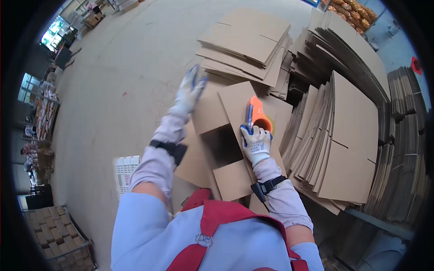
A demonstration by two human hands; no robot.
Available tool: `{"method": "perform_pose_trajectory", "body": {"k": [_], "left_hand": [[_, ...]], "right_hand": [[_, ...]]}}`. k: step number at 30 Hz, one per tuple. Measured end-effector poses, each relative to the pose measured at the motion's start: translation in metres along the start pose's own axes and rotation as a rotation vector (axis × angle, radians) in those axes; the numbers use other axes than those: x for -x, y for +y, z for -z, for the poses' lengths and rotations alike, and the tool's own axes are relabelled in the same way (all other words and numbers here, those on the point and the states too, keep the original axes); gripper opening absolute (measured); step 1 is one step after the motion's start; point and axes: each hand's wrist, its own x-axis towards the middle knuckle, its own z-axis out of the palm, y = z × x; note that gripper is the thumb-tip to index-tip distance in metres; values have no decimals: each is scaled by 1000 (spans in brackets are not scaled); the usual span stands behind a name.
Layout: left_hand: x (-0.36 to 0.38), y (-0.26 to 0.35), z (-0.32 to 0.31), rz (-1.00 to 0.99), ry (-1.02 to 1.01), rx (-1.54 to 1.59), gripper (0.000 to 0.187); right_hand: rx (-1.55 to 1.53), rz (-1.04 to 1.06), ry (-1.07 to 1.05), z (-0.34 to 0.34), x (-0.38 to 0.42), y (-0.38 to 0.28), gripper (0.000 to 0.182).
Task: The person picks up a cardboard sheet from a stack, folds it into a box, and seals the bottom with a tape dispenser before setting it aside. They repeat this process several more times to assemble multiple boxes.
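An open cardboard box (231, 181) stands in front of my body, its flaps partly folded out and its inside dark. In a white glove with blue fingertips, my right hand (257, 143) grips an orange tape dispenser (256, 108) over the box's right flap. A roll of tape shows at the dispenser's lower right. My left hand (190, 92), gloved the same way, is stretched out beyond the far left side of the box, fingers apart and holding nothing. Its fingertips are slightly blurred.
A pile of flat cardboard sheets (253, 34) lies just beyond the box. More flattened cartons (350, 149) lean in stacks on the right. A white plastic crate (126, 168) sits on the floor at left. Farther off are a pallet of cartons (56, 230) and people along the left wall.
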Motion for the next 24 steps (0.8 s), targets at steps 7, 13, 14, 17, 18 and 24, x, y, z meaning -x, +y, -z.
{"method": "perform_pose_trajectory", "body": {"k": [7, 13, 14, 17, 18, 24], "left_hand": [[-26, 57, -89, 291, -524, -490, 60], [-41, 33, -98, 183, -576, -400, 49], [-43, 27, -99, 178, -583, -396, 49], [-51, -17, -91, 358, -378, 3, 26], [-43, -11, -74, 178, -192, 79, 25], [4, 53, -7, 520, -1264, 357, 35]], "right_hand": [[-521, -85, 22, 45, -14, 2, 29], [-1394, -331, -99, 42, 48, -30, 34], [-1334, -353, -128, 16, 58, -30, 33], [-1305, -136, -144, 29, 51, -18, 28], [-1387, -240, -229, 41, 52, -24, 28], [-1395, -230, -225, 29, 55, -19, 28]]}}
